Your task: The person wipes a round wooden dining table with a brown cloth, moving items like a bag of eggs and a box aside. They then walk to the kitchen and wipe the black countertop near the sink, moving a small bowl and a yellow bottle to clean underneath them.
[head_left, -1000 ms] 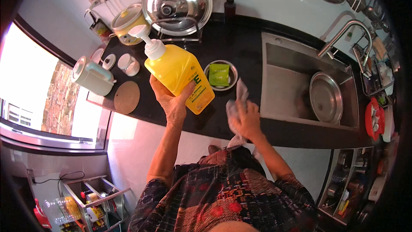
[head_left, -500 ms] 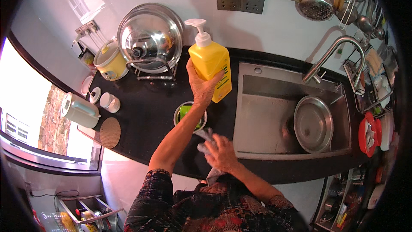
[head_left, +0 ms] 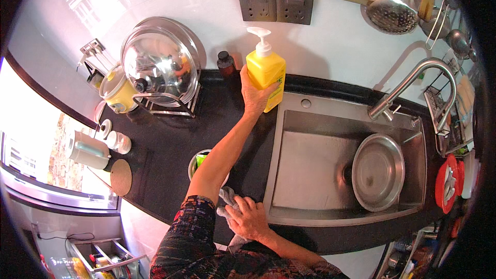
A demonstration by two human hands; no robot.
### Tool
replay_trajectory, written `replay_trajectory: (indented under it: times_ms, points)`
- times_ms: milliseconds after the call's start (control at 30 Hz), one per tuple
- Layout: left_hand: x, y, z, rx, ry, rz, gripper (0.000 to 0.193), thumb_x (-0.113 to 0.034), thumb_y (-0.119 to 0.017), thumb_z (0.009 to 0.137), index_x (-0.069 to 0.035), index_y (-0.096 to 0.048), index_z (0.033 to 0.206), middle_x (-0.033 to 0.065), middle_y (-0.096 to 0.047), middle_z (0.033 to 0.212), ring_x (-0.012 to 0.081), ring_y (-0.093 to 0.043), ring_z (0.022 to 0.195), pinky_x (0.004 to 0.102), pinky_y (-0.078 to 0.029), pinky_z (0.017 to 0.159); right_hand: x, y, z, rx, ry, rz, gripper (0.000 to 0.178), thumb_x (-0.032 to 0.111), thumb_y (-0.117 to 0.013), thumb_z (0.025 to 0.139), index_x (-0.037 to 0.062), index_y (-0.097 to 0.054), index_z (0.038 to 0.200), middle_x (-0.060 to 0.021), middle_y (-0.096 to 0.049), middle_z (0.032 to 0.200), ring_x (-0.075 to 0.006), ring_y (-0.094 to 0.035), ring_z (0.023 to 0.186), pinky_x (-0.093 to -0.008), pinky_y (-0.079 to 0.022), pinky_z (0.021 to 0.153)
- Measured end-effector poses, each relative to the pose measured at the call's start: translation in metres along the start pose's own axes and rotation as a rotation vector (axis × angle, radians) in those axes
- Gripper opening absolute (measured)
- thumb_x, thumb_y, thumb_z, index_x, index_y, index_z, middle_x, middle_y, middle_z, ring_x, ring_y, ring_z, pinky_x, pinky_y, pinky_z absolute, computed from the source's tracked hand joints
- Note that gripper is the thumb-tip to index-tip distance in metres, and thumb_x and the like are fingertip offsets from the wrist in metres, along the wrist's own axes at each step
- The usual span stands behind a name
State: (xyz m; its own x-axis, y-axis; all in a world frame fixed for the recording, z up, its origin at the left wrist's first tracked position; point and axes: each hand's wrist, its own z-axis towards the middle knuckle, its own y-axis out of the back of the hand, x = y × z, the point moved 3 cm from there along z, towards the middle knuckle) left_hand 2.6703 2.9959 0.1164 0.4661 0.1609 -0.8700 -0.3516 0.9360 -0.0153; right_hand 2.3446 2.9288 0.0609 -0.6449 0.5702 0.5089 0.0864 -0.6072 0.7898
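My left hand [head_left: 256, 95], arm stretched out, is wrapped round the lower part of a yellow pump bottle [head_left: 264, 67] with a white pump top. The bottle is upright at the back of the black counter, close to the wall and beside the sink's left corner. Near the front edge, my right hand [head_left: 249, 219] is closed on a crumpled grey cloth [head_left: 226, 211]. Under my left forearm stands a small metal bowl [head_left: 192, 169] with something bright green [head_left: 200, 159] in it; the arm hides part of both.
A small dark bottle [head_left: 226, 63] stands left of the yellow one. Steel lids [head_left: 160, 62] lean in a rack, near a yellow cooker [head_left: 120, 95]. Right of me, the sink [head_left: 310, 165] holds a steel basin [head_left: 378, 173] below a tall faucet [head_left: 403, 77].
My left hand has moved the yellow bottle back toward the wall, uncovering the dark bottle. My right hand stays on the cloth near the counter's front edge. The view has shifted.
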Motion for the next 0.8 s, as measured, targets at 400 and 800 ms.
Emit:
replay_trajectory:
  times_ms: [400,800]
  points:
    - [0.022,-0.027,0.021,0.26,0.038,-0.205,0.091,-0.01,-0.083,0.06,-0.002,-0.031,0.134,0.0126,-0.05,0.121,0.0226,-0.05,0.113,0.0367,-0.04,0.1,-0.005,-0.001,0.001,0.036,-0.016,0.053,0.039,0.029,-0.067,0.075,0.0175,-0.062,0.112,-0.0091,-0.053,0.121,-0.0273,-0.049,0.106,-0.0412,-0.04,0.069]
    - [0.022,-0.088,0.017,0.466,0.077,-0.351,0.095,-0.007,-0.085,0.058,-0.005,-0.03,0.135,0.0115,-0.049,0.122,0.0217,-0.048,0.115,0.0353,-0.038,0.102,-0.007,-0.003,0.001,0.056,-0.028,0.081,0.041,0.029,-0.068,0.075,0.0176,-0.062,0.113,-0.0085,-0.052,0.123,-0.0264,-0.049,0.107,-0.0403,-0.04,0.069]
